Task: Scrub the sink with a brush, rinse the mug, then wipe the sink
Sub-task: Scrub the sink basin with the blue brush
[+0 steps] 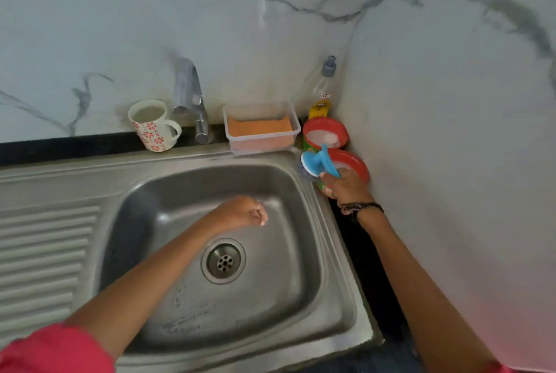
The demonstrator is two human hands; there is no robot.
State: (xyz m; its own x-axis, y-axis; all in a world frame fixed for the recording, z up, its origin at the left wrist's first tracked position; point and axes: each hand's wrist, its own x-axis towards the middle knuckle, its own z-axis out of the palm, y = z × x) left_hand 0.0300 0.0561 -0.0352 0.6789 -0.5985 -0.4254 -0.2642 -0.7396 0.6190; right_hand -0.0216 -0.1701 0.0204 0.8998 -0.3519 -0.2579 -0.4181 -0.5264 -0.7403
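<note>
- right hand (346, 187) grasps the blue handle of the brush (316, 162), at the sink's far right corner; brush head round, blue cap over grey wire scrub, tilted toward the basin
- left hand (243, 211) hovers over the middle of the sink (168, 159) basin, fingers loosely curled, holding nothing; ring on one finger
- black band on right wrist, pink sleeve on left arm
- two red-rimmed tubs (326, 132) just right of the sink's far right corner, one behind the other, pale paste inside; nearer one partly hidden by right hand and brush
- clear rectangular plastic box (261, 126) on the sink's far rim, orange sponge inside
- clear bottle (323, 92) with grey cap behind the tubs, in the wall corner
- chrome tap (192, 98) at the sink's far edge, middle
- mug (153, 126) left of the tap on the sink's far rim, white with red flower print, upright, handle to the right
- sink stainless steel, rounded basin, round drain (223, 260) centre, ribbed drainboard on left
- black table edge around the sink; white marble walls, grey veins
</note>
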